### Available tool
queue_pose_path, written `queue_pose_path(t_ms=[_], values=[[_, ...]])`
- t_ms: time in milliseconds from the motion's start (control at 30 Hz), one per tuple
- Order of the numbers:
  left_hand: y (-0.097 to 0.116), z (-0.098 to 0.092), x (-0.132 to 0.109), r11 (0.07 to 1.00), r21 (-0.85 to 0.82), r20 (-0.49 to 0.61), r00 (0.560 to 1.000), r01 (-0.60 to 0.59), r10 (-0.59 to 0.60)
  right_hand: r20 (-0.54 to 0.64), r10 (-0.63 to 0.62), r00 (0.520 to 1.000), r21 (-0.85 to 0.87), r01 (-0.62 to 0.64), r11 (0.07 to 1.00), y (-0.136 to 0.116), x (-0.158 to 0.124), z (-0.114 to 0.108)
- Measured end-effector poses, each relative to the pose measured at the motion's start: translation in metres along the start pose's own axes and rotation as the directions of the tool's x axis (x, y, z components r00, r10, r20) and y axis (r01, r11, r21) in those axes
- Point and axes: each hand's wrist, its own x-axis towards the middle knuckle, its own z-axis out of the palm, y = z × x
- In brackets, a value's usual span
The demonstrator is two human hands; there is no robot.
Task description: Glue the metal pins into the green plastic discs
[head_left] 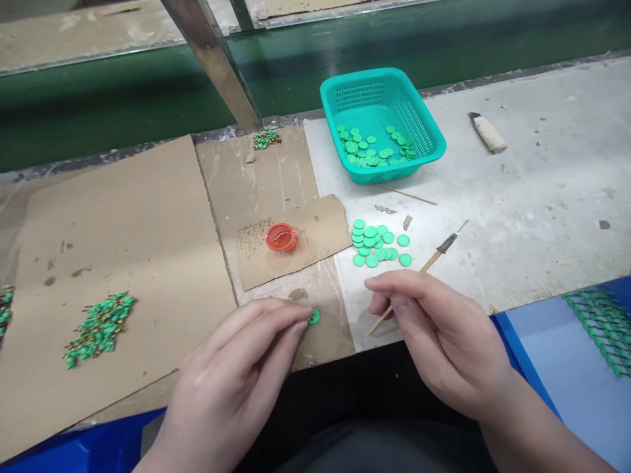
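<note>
Between the thumb and fingertips of my left hand [241,361] is pinched a small green disc [314,317], partly covered by the fingers. My right hand [438,328] grips a thin wooden stick [432,261] that has a dark collar and a fine needle-like tip pointing up and away. Just beyond the right hand, several loose green discs [371,232] lie in a cluster on the pale table. A small red cup [281,238] with shiny contents stands on a piece of cardboard [320,220], ahead of my left hand.
A teal basket [432,148] at the back holds more green discs. Piles of small green-and-gold pieces [101,325] lie on the large cardboard sheet [142,197] and by the metal post [217,66]. A pale, dark-tipped tool [488,133] and another thin stick [409,194] rest on the table.
</note>
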Motion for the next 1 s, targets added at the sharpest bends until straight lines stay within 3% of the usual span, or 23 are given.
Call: queue_pose_path(t_ms=[200,500,767,1000], values=[[0.003,-0.0022,-0.001,0.999,0.02,0.005,1.0,-0.029,0.029,-0.105,0.067,0.992,0.091,-0.058,0.994,0.0027,0.0004,0.0037],[-0.002,-0.0006,-0.0035,0.999,-0.008,-0.009,0.999,0.032,-0.032,-0.119,0.057,0.991,0.075,-0.049,0.996,0.003,-0.0002,0.004],[-0.0005,-0.0006,-0.0018,1.0,0.003,0.009,1.0,-0.014,0.014,-0.125,0.058,0.99,0.095,-0.047,0.994,0.0036,-0.0013,0.0041],[0.0041,-0.0023,0.0016,0.995,0.036,0.02,0.996,-0.091,0.09,-0.203,0.056,0.978,0.225,-0.009,0.974,-0.0025,-0.0003,0.0107]])
